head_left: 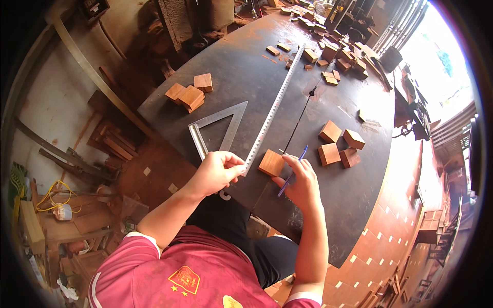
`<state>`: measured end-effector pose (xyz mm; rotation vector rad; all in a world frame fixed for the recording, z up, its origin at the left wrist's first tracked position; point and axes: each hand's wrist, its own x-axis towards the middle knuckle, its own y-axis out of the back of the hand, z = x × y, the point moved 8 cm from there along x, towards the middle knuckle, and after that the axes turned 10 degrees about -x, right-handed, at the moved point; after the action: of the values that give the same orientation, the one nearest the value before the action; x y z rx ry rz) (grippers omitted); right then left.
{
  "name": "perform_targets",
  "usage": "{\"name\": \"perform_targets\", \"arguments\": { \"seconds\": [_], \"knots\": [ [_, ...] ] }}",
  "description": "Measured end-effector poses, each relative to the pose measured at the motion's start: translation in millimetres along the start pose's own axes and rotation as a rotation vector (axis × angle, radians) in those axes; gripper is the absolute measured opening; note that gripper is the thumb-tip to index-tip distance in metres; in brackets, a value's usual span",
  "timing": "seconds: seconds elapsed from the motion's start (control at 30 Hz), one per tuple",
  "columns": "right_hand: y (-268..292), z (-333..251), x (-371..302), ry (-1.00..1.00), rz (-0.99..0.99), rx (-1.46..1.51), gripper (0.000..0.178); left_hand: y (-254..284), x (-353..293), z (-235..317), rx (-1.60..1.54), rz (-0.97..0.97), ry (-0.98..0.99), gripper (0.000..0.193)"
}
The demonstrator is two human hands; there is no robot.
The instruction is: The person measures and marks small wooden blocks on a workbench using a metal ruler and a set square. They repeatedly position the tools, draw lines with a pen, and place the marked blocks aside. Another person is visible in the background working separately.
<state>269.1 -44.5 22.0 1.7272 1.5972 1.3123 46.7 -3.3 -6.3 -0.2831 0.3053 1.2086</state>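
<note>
My left hand [218, 172] is closed, thumb and fingers pinching the near end of a long metal ruler [277, 100] that stretches away across the dark table. A reddish-brown wooden block [271, 163] sits just right of that end, a small gap between them. Fingers of my right hand [304, 186] rest at the block's right side. The same hand holds a blue pen [304, 152], slanting up between its fingers; part of the pen is hidden. Beyond my left hand lies a metal triangle square [218, 116], flat on the tabletop.
Several wooden blocks [329, 131] are grouped on the right, and another cluster [191, 96] is at the left edge. Many offcuts [344, 64] crowd the table's far end. A thin slot [298, 124] runs along the table [339, 205], with a small dark pointed piece [312, 92] standing in it.
</note>
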Motion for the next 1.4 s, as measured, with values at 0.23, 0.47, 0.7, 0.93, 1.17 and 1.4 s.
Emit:
{"name": "perform_targets", "arguments": {
  "seconds": [0.23, 0.47, 0.7, 0.93, 1.17, 1.4],
  "knots": [
    [-4.0, 3.8, -3.0, 0.023, -0.001, -0.012, 0.063, -15.8, 20.1, -15.5, -0.029, -0.042, -0.001, 0.018],
    [-5.3, 5.8, 2.5, 0.028, 0.0, -0.023, 0.062, -13.7, 31.0, -19.4, -0.102, -0.014, -0.069, 0.019],
    [-1.5, 3.4, 4.7, 0.05, -0.005, 0.024, 0.061, -19.8, 33.2, -15.3, -0.108, -0.022, -0.051, 0.019],
    [0.4, 0.0, 5.5, 0.061, -0.001, 0.031, 0.06, -21.1, 34.0, -19.4, -0.125, -0.025, -0.079, 0.017],
    [0.5, 1.2, 6.5, 0.058, 0.002, 0.038, 0.06, -21.8, 34.6, -21.2, -0.151, -0.027, -0.098, 0.016],
    [0.2, 2.3, 6.0, 0.054, -0.003, 0.041, 0.061, -22.0, 35.5, -20.9, -0.161, -0.028, -0.109, 0.016]
  ]
}}
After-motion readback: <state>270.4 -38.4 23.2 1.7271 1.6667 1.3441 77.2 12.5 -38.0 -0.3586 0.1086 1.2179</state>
